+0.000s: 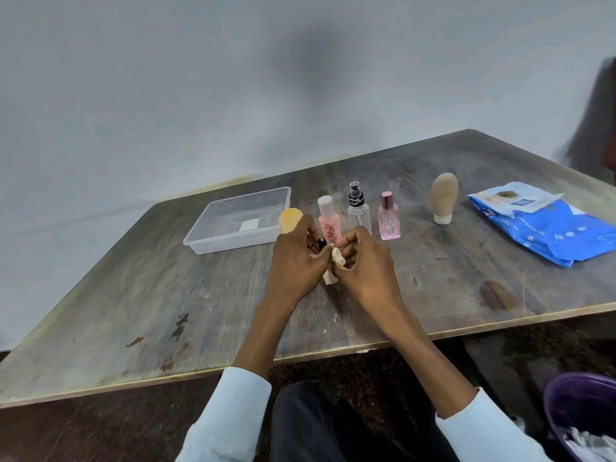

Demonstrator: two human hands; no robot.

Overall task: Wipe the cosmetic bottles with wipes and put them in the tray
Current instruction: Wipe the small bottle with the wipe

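Your footage is evenly but dimly lit, soft and diffuse, no hard glare. A blurred dark shadow sits on the wall (313, 65) far above your fingers (320, 235). Wide-angle distortion bends the table (166, 295) edges. Detail near your fingers is fairly sharp; the right-edge dark shape (596, 128) is smeared.

The left hand (295, 258) hides most of a small black-capped item (321, 244); its body can't be identified.

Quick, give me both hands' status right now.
Left hand: fingers curled round a small black-capped bottle.
Right hand: fingers pinching a crumpled wipe against that bottle.
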